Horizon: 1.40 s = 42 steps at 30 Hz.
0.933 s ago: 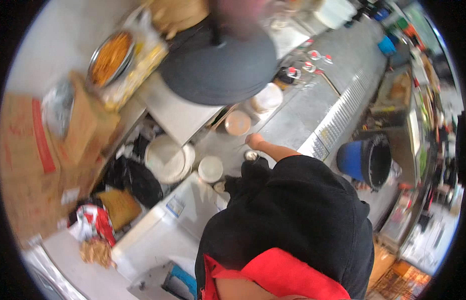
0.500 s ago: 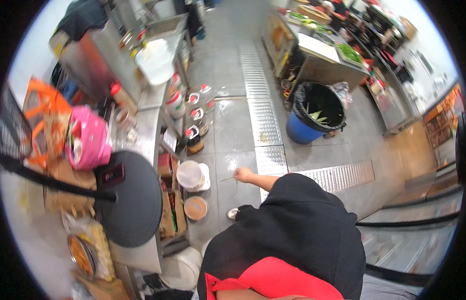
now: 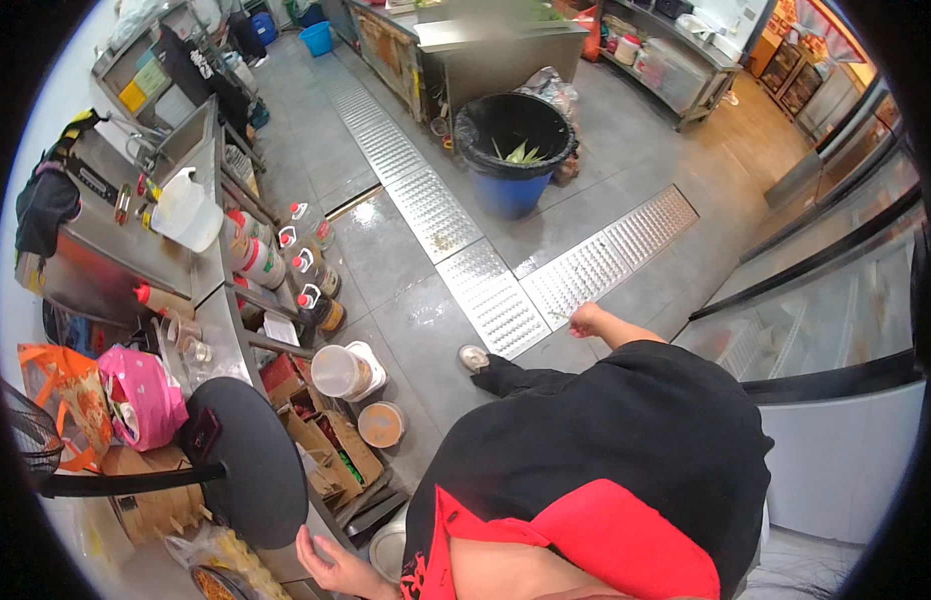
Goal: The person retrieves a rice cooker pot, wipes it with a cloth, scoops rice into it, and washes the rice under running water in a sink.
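Observation:
My right hand [image 3: 584,319] is held out over the metal floor drain cover, fingers curled closed. What it holds, if anything, is too small to make out against the grating. My left hand [image 3: 331,566] is low on the left, fingers apart and holding nothing. It is by the edge of a round black disc [image 3: 256,490] with a black pole, and a dark phone [image 3: 203,437] lies on the disc. Farther ahead stands a blue bin [image 3: 511,193] lined with a black bag, with pale green leaf scraps [image 3: 520,153] inside.
Along the left counter are a pink bag [image 3: 144,398], an orange bag [image 3: 71,400] and a white tub [image 3: 189,212]. Dark bottles [image 3: 319,310], lidded buckets [image 3: 342,372] and an open cardboard box [image 3: 336,455] line the floor beside it. Glass-fronted cabinets [image 3: 816,310] stand at right.
The view has swung right. My right hand, which showed a thin green stalk earlier, is now over the drain cover, with no stalk clearly visible. My left hand has come into view.

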Available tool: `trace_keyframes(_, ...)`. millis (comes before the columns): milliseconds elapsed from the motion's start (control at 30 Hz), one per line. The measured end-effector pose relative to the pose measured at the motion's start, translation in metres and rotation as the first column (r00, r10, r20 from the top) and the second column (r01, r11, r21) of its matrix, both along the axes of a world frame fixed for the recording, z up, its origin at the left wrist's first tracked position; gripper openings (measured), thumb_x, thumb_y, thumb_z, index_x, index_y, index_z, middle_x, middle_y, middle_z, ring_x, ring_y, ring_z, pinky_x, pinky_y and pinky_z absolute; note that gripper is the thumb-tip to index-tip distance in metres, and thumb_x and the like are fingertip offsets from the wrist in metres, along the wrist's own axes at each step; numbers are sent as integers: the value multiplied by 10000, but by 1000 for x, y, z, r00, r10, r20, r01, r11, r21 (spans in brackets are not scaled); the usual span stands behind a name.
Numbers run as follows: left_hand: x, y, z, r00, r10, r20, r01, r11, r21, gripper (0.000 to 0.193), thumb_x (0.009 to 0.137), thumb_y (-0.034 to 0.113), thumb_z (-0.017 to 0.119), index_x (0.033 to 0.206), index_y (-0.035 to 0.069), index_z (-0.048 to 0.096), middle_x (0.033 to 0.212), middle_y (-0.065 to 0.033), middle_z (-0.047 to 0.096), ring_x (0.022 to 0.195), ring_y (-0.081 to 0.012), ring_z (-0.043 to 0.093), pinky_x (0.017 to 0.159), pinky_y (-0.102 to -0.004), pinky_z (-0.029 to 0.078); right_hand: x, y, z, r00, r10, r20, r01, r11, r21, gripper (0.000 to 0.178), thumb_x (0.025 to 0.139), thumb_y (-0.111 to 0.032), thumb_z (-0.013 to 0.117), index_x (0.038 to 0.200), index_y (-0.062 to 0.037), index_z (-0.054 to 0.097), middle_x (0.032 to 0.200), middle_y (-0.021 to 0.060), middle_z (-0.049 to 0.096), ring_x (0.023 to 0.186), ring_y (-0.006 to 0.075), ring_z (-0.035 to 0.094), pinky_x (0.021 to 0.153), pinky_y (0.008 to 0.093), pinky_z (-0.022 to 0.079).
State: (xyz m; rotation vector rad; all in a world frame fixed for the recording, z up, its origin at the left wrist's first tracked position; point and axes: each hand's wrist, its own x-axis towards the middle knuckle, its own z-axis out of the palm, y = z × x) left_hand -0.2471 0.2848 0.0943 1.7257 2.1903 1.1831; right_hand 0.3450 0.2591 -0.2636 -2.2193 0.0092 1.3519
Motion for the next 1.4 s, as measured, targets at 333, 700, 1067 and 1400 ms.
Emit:
trace_keyframes(333, 126, 37, 25, 982, -187, -29, 189, 971, 146, 192, 853, 44, 515, 1010, -41, 585, 998, -134, 601, 913, -247, 569, 812, -328, 441, 237, 229, 280, 787, -233, 572, -310, 651, 693, 372, 815, -97, 510, 1177, -24, 471, 724, 75, 599, 561, 138, 564, 510, 254, 465)
trace_keyframes(700, 317, 115, 9, 910, -414, -24, 415, 906, 88, 195, 797, 0, 562, 988, -29, 596, 969, -138, 610, 895, -252, 588, 805, -329, 452, 109, 103, 510, 422, 139, 896, -889, -129, 439, 395, 838, -24, 510, 1228, 14, 466, 889, 113, 602, 711, 146, 555, 656, 266, 466)
trace_keyframes(1067, 429, 201, 0, 693, -707, -145, 714, 700, -4, 203, 785, 12, 590, 987, 3, 599, 992, -139, 610, 913, -272, 585, 814, -343, 448, 165, 89, 542, 237, 208, 949, -879, -370, 301, 281, 864, -412, 514, 815, -149, 598, 769, 28, 603, 545, 134, 517, 456, 216, 385)
trace_keyframes(1400, 416, 348, -75, 727, -686, 32, 685, 721, -101, 202, 761, -11, 579, 963, -8, 583, 994, -158, 587, 929, -321, 567, 831, -366, 445, 158, 258, 419, 213, -320, 923, -954, 134, 267, 135, 777, -26, 488, 848, -48, 600, 847, 77, 577, 598, 169, 543, 536, 285, 427)
